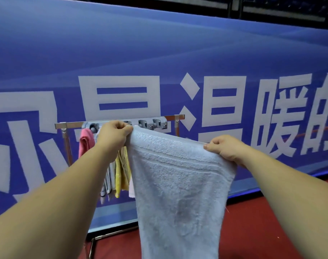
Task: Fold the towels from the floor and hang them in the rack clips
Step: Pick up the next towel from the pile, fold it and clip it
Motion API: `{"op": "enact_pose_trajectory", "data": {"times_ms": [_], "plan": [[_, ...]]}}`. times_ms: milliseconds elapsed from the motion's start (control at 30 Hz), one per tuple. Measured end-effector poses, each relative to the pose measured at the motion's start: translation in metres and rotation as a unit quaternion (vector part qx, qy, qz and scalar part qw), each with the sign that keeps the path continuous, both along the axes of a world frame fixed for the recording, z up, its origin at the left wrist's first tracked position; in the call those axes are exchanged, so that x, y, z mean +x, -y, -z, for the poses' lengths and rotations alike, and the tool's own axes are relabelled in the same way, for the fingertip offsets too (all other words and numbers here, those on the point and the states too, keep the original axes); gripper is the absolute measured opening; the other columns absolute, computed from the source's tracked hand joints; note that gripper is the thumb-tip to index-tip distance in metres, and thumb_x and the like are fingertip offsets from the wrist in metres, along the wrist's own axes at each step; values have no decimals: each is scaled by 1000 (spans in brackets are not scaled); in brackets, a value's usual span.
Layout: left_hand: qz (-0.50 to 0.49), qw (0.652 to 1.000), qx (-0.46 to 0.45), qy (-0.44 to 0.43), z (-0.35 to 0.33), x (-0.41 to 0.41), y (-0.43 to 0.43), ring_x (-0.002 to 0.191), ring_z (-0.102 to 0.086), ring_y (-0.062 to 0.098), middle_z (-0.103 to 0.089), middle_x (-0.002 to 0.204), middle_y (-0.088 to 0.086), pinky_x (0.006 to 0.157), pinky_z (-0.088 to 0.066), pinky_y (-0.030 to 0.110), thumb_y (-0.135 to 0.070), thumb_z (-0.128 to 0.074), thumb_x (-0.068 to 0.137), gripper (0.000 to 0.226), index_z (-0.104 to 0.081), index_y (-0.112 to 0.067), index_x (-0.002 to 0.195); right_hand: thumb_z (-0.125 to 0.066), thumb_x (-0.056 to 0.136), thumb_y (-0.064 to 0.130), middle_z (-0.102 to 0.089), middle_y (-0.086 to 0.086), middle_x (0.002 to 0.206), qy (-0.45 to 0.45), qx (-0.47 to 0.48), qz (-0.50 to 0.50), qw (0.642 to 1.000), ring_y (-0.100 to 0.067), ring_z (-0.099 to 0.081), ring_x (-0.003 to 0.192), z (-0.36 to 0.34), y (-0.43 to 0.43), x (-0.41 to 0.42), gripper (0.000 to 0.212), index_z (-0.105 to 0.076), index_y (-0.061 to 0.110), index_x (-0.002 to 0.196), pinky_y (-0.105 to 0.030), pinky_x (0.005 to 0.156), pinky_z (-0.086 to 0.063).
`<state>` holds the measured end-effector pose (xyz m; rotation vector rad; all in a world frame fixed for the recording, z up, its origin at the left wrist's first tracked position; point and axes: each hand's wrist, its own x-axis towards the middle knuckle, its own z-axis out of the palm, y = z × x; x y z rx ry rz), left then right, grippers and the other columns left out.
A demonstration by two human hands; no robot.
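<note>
Pinching the white towel (pixel 180 184) by its top corners, left hand (pixel 113 134) and right hand (pixel 224 146), we hold it hanging at frame centre before the rack (pixel 65 125), whose clips (pixel 155 124) apparently grip the pink towel (pixel 86 141) and yellow towel (pixel 122 171).

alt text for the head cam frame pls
A person's left hand and right hand pinch the top edge of a pale blue towel, held before a metal rack. A pink towel and yellow towel hang on it; blue banner behind, red floor below.
</note>
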<state>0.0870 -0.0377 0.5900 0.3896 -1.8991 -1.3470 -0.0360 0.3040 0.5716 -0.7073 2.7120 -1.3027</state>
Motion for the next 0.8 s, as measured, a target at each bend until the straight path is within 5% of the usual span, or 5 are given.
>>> {"op": "enact_pose_trajectory", "data": {"times_ms": [333, 467, 533, 700, 800], "plan": [[-6, 1000, 13, 15, 6, -1, 31, 81, -66, 26, -73, 84, 9, 85, -63, 53, -18, -75, 94, 10, -74, -14, 85, -62, 105, 34, -69, -7, 89, -8, 93, -13, 996, -21, -60, 77, -1, 32, 0, 27, -70, 18, 85, -29, 62, -48], [-13, 998, -13, 60, 10, -4, 21, 86, -61, 21, -72, 95, 4, 74, -50, 31, -14, -77, 94, 3, -76, -16, 97, -63, 104, 26, -67, -8, 85, 89, 12, -42, 995, -23, -60, 73, -7, 48, 6, 20, -68, 16, 87, -29, 61, -50], [-2, 993, -27, 114, 13, -7, 8, 88, -64, 20, -70, 107, 6, 75, -51, 32, -20, -81, 94, 22, -72, -15, 113, -65, 102, 19, -70, -7, 81, 140, -71, -46, 987, -20, -64, 67, -12, 58, 10, 16, -70, 13, 88, -29, 61, -53], [286, 935, 8, 208, 5, -7, -38, 89, -60, 27, -64, 101, 12, 79, -53, 36, -42, -75, 98, 35, -69, -9, 109, -68, 97, -1, -77, -13, 82, 203, -202, -17, 958, -21, -77, 63, -17, 90, 24, 13, -72, -5, 108, -29, 51, -59], [354, 901, -37, 249, -1, -9, -61, 96, -68, 24, -72, 104, 9, 87, -56, 37, -52, -78, 92, 55, -72, -6, 121, -61, 96, -10, -79, -14, 92, 240, -267, -31, 933, -21, -80, 68, -18, 106, 30, 23, -67, 7, 111, -31, 54, -63]]}}
